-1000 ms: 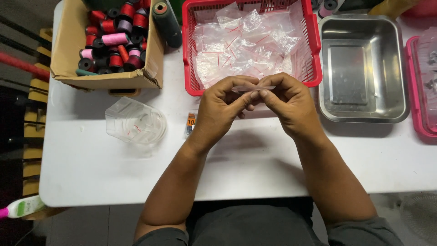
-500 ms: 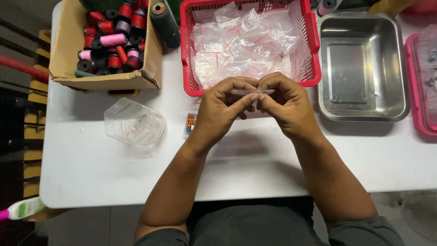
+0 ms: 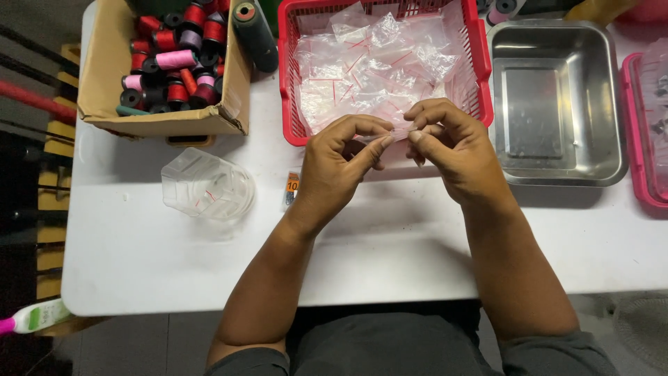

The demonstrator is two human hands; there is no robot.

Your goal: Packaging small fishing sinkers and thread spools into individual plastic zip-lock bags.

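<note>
At frame centre, I see left hand point(image 3: 341, 163) and right hand point(image 3: 452, 150) both pinching one small clear plastic bag point(image 3: 398, 134), grip clenched on it, just before the red basket point(image 3: 480, 104) on the white desk point(image 3: 174, 257).

Left hand point(image 3: 341, 163) and right hand point(image 3: 452, 150) meeting above white bench point(image 3: 139, 257), pinching a small clear bag point(image 3: 398, 134) between fingers point(image 3: 381, 143). Behind: red basket point(image 3: 480, 83) of clear bags, steel tray point(image 3: 557, 104), cardboard box point(image 3: 167, 122) of thread spools.
</note>
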